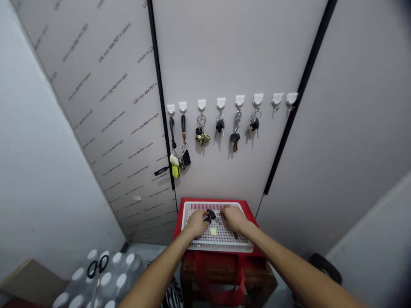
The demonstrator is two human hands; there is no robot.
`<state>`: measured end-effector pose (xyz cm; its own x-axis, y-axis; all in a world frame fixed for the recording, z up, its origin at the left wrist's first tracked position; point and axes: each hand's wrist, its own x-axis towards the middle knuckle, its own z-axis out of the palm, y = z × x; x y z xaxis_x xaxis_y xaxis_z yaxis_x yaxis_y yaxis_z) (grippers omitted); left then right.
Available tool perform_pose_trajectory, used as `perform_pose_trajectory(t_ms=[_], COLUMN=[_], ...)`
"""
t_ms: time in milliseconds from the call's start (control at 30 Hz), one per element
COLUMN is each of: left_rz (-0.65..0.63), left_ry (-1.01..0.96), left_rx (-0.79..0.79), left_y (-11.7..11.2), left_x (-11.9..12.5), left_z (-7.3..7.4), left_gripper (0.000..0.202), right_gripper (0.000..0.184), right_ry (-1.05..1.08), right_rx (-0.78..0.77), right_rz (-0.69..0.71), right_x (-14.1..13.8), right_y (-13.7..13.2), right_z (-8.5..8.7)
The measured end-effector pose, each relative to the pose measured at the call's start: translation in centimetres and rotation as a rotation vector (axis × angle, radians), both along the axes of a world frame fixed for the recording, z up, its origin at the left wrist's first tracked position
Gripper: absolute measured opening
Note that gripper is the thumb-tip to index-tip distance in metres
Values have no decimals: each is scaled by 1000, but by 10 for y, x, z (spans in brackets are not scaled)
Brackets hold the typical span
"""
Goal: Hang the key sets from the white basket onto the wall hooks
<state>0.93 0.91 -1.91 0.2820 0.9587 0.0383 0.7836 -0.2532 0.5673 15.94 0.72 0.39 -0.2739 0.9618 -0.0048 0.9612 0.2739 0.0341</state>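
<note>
Both my hands reach into a white perforated basket (192, 246) that sits on a red stand (192, 205). My left hand (196, 222) is curled round a black key bunch (210, 214) near the basket's far side. My right hand (233, 218) lies fingers down beside the same keys; what it grips, if anything, is hidden. A small yellow tag (213, 231) lies on the basket floor between my wrists. On the wall above, a row of white hooks (220, 102) carries several key bunches (202, 136); the two rightmost hooks (284, 99) hang bare.
A pack of white-capped bottles (102, 278) with black scissors (97, 266) on top stands low left. A cardboard box (28, 278) is beside it. A black-and-white striped item (173, 295) and a wooden stool (263, 282) are under the basket.
</note>
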Motion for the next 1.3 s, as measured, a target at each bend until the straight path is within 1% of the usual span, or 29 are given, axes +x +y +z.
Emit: perform_pose_trajectory(t_ms=[167, 300, 467, 633, 867, 967, 1067, 1200, 1300], left_rz=[-9, 20, 32, 48, 40, 35, 41, 41, 46], left_ry=[-34, -50, -46, -42, -25, -28, -36, -43, -53], left_rx=[2, -23, -33, -28, -15, -6, 4, 4, 13], left_y=[5, 3, -6, -17, -30, -34, -38, -43, -45], left_x=[9, 8, 2, -7, -15, -17, -19, -23, -23], left_z=[-2, -3, 2, 8, 14, 14, 14, 17, 17], left_gripper=[32, 33, 32, 33, 31, 31, 31, 32, 34], right_gripper=[26, 25, 24, 26, 34, 31, 26, 21, 19], right_ry=[39, 56, 54, 67, 131, 155, 193, 300, 418], right_rx=[-32, -40, -32, -16, 8, -2, -12, -18, -24], right_rz=[-1, -15, -27, -9, 56, 86, 82, 27, -6], right_x=[3, 3, -2, -10, -32, -38, -40, -36, -29], right_y=[1, 0, -8, -15, -12, -9, -8, -6, -6], right_z=[2, 3, 4, 8, 4, 0, -1, 6, 21])
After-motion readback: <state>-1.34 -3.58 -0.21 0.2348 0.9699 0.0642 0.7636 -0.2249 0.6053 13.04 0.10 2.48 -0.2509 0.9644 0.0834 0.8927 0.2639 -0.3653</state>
